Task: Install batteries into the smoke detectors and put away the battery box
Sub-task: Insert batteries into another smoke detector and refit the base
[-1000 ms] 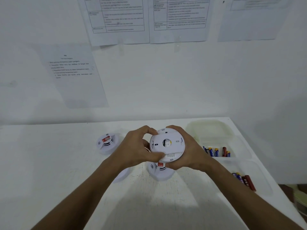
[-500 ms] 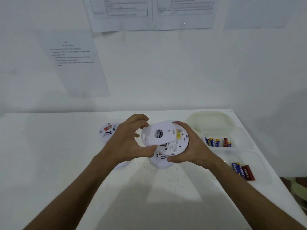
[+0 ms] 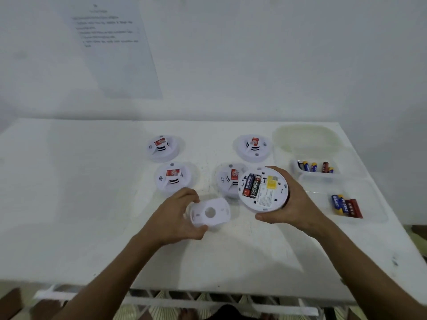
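My right hand [image 3: 292, 203] holds a round white smoke detector [image 3: 263, 189] back side up, with two batteries and a yellow label showing in it. My left hand [image 3: 178, 215] holds the detached white back cover [image 3: 210, 212] with a round hole, just above the table. Several more detectors lie face up on the white table [image 3: 92, 204]: two at the left [image 3: 163, 147] [image 3: 173, 179], one at the back [image 3: 253, 147], one partly hidden behind the held detector [image 3: 227, 180]. Two clear battery boxes hold loose batteries at the right [image 3: 315, 167] [image 3: 345, 204].
A clear lid [image 3: 305, 137] lies at the table's back right corner. A printed sheet [image 3: 113, 45] hangs on the wall behind. The table's front edge shows a white rail [image 3: 208, 301] below it. The right table edge runs close to the battery boxes.
The back cover has come off the detector. My left hand moved it down and left, my right hand kept the detector, and the view tilted down.
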A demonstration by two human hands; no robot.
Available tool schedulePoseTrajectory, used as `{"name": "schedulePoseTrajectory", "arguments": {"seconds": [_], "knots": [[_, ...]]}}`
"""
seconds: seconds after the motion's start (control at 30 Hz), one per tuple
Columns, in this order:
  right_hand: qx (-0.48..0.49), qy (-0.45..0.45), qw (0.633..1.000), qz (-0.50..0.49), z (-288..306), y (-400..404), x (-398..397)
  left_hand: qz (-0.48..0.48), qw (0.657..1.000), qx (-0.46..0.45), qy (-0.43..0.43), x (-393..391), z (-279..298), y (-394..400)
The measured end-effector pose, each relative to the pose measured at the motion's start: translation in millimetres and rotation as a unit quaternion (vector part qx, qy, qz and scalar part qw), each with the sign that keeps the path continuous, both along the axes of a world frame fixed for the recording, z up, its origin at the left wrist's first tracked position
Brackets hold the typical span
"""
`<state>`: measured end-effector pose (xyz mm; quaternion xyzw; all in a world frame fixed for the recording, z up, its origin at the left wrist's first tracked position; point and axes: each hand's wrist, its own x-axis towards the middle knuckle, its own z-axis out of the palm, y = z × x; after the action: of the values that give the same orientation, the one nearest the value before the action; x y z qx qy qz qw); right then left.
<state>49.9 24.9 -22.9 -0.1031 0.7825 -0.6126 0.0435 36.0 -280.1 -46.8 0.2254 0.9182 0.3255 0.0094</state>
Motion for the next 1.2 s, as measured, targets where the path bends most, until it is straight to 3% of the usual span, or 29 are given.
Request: {"name": "schedulePoseTrajectory", "arguments": {"seconds": [0.43,0.6,0.73,0.9,1.2], "knots": [[0.018,-0.022,0.999,0.042,-3,-8,6,-0.004,0.999,-0.012,-0.030,-1,-16,-1],[0.016,-0.021,0.998,0.048,-1,-5,3,0.008,0.998,0.055,0.020,-6,21,17],[0.012,-0.013,0.998,0.053,4,-2,-1,-0.034,0.994,0.100,-0.014,-16,64,46],[0.000,-0.006,0.998,0.058,16,6,-5,-0.120,0.991,0.055,-0.016,-29,94,73],[0.013,-0.002,0.999,0.049,23,18,-8,-0.142,0.990,-0.012,-0.019,-43,105,96]]}}
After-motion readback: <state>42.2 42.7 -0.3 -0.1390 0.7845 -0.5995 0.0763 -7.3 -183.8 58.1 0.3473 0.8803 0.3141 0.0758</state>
